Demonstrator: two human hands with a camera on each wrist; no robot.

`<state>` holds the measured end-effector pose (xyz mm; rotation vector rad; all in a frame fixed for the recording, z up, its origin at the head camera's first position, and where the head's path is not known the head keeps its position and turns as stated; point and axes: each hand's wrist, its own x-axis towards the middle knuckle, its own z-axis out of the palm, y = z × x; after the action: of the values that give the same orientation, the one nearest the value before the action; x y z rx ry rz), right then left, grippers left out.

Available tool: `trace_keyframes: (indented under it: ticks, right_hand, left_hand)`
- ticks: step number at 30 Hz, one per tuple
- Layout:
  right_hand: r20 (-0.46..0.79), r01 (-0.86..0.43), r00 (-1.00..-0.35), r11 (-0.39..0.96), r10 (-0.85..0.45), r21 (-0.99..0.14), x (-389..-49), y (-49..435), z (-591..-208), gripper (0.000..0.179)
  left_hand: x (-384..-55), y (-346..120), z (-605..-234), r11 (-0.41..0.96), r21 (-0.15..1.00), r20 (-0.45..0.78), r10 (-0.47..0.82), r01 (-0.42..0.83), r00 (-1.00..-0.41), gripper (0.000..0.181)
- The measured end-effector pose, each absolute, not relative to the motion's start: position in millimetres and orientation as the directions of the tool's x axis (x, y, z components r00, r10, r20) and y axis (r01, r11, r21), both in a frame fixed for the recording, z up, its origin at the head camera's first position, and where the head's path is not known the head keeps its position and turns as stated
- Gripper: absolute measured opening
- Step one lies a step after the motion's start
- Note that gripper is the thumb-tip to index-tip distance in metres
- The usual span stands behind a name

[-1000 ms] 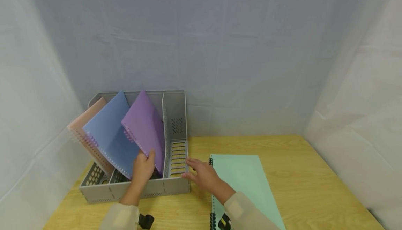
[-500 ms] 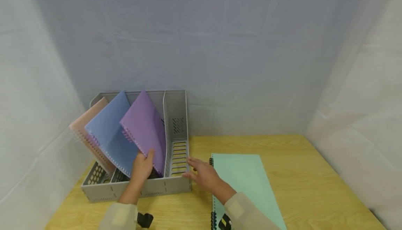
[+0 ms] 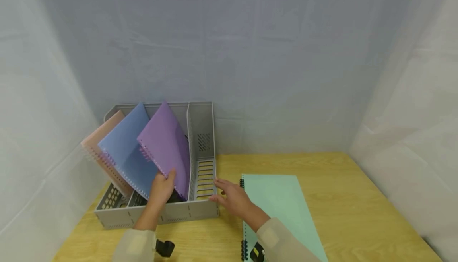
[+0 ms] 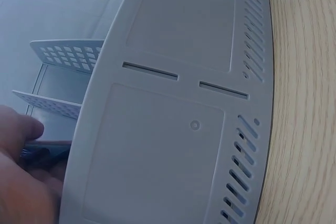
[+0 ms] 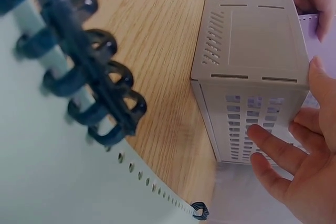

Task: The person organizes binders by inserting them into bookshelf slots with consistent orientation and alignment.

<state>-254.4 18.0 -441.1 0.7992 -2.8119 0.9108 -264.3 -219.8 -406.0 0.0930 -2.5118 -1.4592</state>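
A purple spiral notebook [image 3: 161, 142] leans in a compartment of a grey file organizer [image 3: 200, 210]. My left hand [image 3: 162, 188] grips its spiral edge near the bottom, thumb on the near cover. The left wrist view shows this hand behind the organizer's front wall, its fingers partly hidden. My right hand [image 3: 232, 198] touches the organizer's right side, fingers spread along the rim. From the right wrist view, two fingertips lie against the slotted side wall and the thumb is at the front corner. Left of the purple notebook lean a blue notebook [image 3: 125, 146] and a peach notebook [image 3: 101, 134].
The organizer's rightmost compartment [image 3: 204, 182] shows its slotted floor. A mint-green notebook [image 3: 279, 206] with black spiral binding lies flat on the wooden table [image 3: 343, 198], partly under the right forearm. Pale sheeting [image 3: 286, 75] hangs behind and on both sides.
The whole scene shifts very slightly right in the head view. Both hands keep their places on the purple notebook and the organizer's side.
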Motion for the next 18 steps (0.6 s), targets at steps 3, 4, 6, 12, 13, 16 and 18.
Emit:
trace_keyframes:
  ticks: [3,4,6,12,13,16,18]
  right_hand:
    - [0.223,-0.497,-0.863,0.683,-0.453,-0.534,-254,17,-443,0.064]
    - [0.223,-0.497,-0.863,0.681,-0.454,-0.537,-254,16,-444,0.064]
    - [0.224,-0.498,-0.862,0.679,-0.454,-0.540,-254,15,-444,0.064]
    - [0.253,-0.512,-0.856,0.676,-0.450,-0.530,-253,13,-441,0.064]
    - [0.255,-0.513,-0.856,0.679,-0.450,-0.526,-252,12,-441,0.064]
    - [0.253,-0.508,-0.859,0.691,-0.444,-0.514,-251,11,-440,0.063]
    - [0.253,-0.504,-0.863,0.705,-0.438,-0.499,-249,10,-440,0.062]
  left_hand:
    - [-262,-222,-407,0.486,0.871,0.161,-0.147,0.070,-0.976,0.061]
    - [-261,-223,-407,0.483,0.873,0.159,-0.138,0.074,-0.978,0.064]
    - [-259,-224,-407,0.474,0.877,0.156,-0.115,0.084,-0.981,0.068]
    - [-252,-228,-401,0.448,0.888,0.127,-0.031,0.099,-0.991,0.074]
    - [-250,-229,-400,0.455,0.885,0.122,-0.019,0.100,-0.992,0.074]
    - [-244,-231,-396,0.475,0.875,0.099,0.020,0.096,-0.995,0.073]
    - [-238,-231,-393,0.499,0.861,0.082,0.046,0.094,-0.996,0.071]
